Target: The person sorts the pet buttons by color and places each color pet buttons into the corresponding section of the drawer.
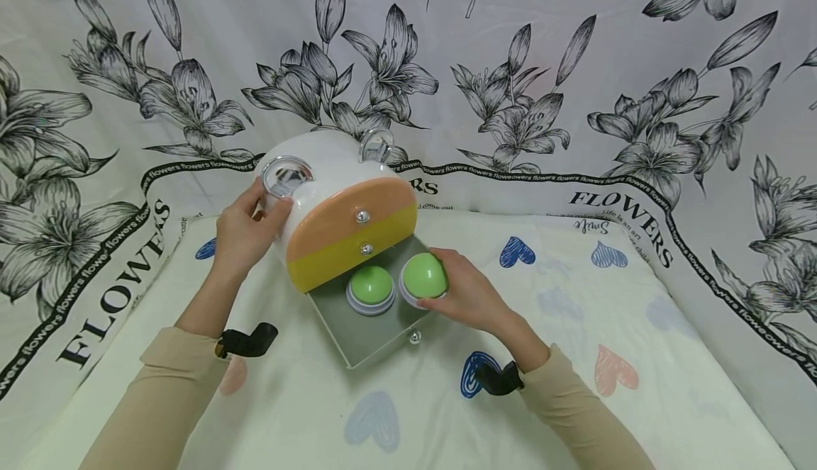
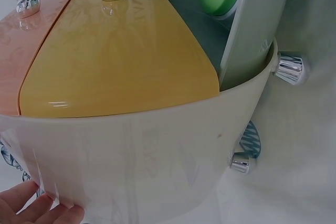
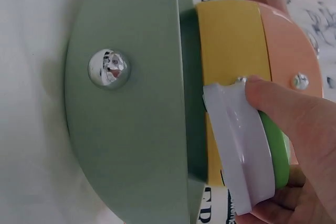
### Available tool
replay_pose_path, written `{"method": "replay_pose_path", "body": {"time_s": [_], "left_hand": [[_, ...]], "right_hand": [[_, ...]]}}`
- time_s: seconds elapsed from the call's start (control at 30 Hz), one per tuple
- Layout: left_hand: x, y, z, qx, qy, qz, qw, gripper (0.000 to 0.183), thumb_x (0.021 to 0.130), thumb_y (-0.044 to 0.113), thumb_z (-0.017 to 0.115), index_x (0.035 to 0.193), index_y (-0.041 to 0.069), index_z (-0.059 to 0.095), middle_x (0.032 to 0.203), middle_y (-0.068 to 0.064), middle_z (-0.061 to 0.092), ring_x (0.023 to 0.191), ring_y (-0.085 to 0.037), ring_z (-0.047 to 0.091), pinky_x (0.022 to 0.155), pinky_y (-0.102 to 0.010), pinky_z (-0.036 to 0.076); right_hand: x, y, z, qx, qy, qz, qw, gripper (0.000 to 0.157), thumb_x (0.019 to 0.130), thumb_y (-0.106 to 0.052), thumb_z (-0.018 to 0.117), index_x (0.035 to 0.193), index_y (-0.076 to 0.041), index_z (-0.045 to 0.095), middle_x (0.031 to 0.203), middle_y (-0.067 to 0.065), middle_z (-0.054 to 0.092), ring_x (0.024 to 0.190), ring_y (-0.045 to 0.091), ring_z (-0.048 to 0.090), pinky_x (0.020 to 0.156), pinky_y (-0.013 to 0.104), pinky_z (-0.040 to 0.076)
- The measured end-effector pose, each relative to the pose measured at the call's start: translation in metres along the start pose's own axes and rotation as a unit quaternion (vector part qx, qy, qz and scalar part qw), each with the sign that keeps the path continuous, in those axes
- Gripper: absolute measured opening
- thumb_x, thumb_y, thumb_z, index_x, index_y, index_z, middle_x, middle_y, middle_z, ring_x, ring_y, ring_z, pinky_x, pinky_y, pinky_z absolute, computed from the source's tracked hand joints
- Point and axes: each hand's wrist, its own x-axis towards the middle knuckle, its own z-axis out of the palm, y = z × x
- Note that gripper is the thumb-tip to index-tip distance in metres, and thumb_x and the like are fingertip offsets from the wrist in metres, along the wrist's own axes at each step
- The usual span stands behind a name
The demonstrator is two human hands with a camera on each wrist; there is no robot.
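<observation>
A white rounded toy chest (image 1: 319, 161) has orange and yellow drawer fronts and mirrored ear-like rings. Its grey-green bottom drawer (image 1: 345, 342) is pulled out. My left hand (image 1: 249, 225) rests against the chest's side beside the left ring, fingertips touching the white shell (image 2: 136, 166) in the left wrist view. My right hand (image 1: 469, 289) grips a green domed push button (image 1: 424, 276) with a pale base over the drawer's right side. In the right wrist view this button (image 3: 244, 145) tilts between thumb and fingers. Another green push button (image 1: 372, 286) sits inside the drawer.
A pale cloth (image 1: 306, 420) printed with hearts covers the table. Behind it hangs a white flower-patterned curtain (image 1: 447, 122). The drawer's silver knob (image 3: 108, 69) sticks out at its front, and small silver feet (image 2: 290, 68) show under the chest.
</observation>
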Motion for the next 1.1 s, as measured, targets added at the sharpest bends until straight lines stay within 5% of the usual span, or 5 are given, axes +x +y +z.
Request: {"method": "replay_pose_path", "body": {"time_s": [1.1], "left_hand": [[0.002, -0.001, 0.0, 0.006, 0.001, -0.012, 0.9999, 0.067, 0.086, 0.053, 0.053, 0.142, 0.018, 0.038, 0.15, 0.002, 0.028, 0.136, -0.022, 0.029, 0.103, -0.042, 0.037]], "right_hand": [[0.021, -0.002, 0.028, -0.085, -0.078, -0.002, 0.993, 0.079, 0.065, -0.035, 0.081, 0.127, 0.001, 0.048, 0.114, 0.013, 0.058, 0.1, 0.025, 0.055, 0.085, 0.036, 0.051]]}}
